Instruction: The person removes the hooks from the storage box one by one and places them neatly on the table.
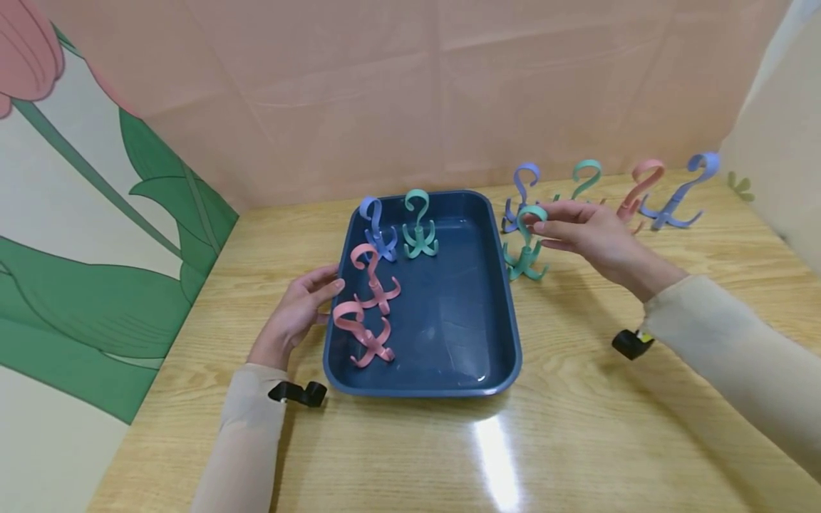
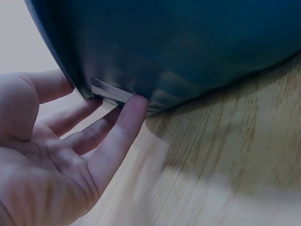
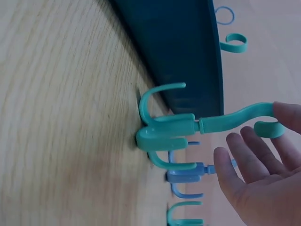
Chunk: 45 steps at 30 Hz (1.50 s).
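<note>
My right hand point(image 1: 586, 235) pinches the curled top of a green multi-prong hanging hook point(image 3: 225, 117) between thumb and index finger. That hook stands upright just outside the right wall of a dark blue tray point(image 1: 509, 313), its prongs down at the wooden table. The other right fingers are spread behind the curl in the right wrist view. At the tray's left side my left hand point(image 1: 300, 306) grips the edge, thumb at the rim and fingers point(image 2: 120, 132) against the outer wall. Inside the tray along its left are a blue hook point(image 1: 380, 239), a green hook point(image 1: 420, 239) and two pink hooks point(image 1: 377, 288).
Behind my right hand, a row of more hooks stands by the back wall: a blue one point(image 1: 522, 182), a green one point(image 1: 586, 178), a pink one point(image 1: 635, 192) and another blue one point(image 1: 680, 199). A tulip-patterned panel point(image 1: 83, 306) borders the table point(image 1: 410, 456) on the left.
</note>
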Available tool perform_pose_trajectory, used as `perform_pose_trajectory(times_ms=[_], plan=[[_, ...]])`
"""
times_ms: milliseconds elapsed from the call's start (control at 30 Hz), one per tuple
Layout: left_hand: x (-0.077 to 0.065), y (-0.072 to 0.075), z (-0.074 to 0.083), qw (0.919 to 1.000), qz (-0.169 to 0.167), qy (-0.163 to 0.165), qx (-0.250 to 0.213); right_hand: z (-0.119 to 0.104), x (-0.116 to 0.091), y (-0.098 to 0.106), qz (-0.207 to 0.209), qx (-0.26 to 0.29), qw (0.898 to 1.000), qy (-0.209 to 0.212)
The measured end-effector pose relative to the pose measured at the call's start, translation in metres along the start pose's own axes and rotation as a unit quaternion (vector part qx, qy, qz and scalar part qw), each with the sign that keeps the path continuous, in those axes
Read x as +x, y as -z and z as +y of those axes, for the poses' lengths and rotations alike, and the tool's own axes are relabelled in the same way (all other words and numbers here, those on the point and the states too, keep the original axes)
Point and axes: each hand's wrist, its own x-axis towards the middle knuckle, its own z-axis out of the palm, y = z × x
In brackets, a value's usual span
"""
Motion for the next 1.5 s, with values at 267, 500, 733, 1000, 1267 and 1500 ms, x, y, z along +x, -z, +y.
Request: perform_pose_trajectory(times_ms=[267, 500, 733, 1000, 1267, 1500], plan=[[0.000, -0.001, 0.002, 1.0000, -0.001, 0.000, -0.001, -0.024, -0.006, 0.000, 0.034, -0.196, 0.980, 0.022], [0.000, 0.000, 0.002, 1.0000, 0.000, 0.000, 0.001, -0.061, -0.008, -0.014, 0.032, -0.225, 0.971, 0.079], [0.000, 0.000, 0.000, 1.0000, 0.003, -0.001, 0.000, -0.082, -0.004, -0.048, 0.024, -0.148, 0.983, 0.109], [-0.002, -0.002, 0.001, 1.0000, -0.001, -0.001, 0.003, -0.077, 0.016, -0.088, 0.007, -0.032, 0.991, 0.131], [-0.001, -0.004, 0.003, 1.0000, -0.004, 0.000, 0.006, -0.067, 0.042, -0.125, 0.014, 0.040, 0.991, 0.125], [0.001, -0.006, 0.004, 1.0000, -0.004, 0.004, 0.005, -0.050, 0.066, -0.140, 0.050, 0.046, 0.994, 0.087]])
